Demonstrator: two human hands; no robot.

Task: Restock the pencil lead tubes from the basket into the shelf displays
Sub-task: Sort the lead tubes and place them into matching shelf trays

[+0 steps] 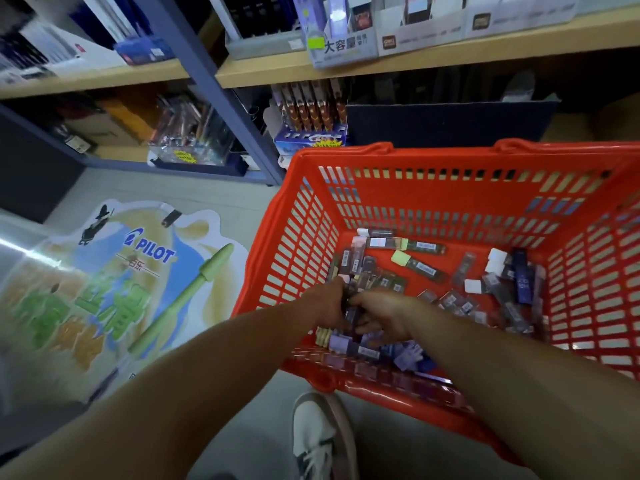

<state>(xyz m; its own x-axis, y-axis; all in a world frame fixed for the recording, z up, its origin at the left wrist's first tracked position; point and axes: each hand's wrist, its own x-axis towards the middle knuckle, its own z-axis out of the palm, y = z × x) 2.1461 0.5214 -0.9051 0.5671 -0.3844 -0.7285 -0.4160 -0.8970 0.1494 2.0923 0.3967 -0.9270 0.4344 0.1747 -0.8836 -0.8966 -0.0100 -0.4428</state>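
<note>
I'm reaching both arms into the red basket, which is sitting on the floor below the shelf. Among the loose lead tubes, my left hand is gripping a dark bunch of them. My right hand is meeting it there, its grip too blurred to tell.

I see a pale grey floor with a large PILOT floor decal at nine o'clock, and a streak of glare crosses its left edge. At twelve o'clock stands shelving: light wooden boards on a blue-grey upright at eleven o'clock. A dark blue bin sits under the upper board at one o'clock.
</note>
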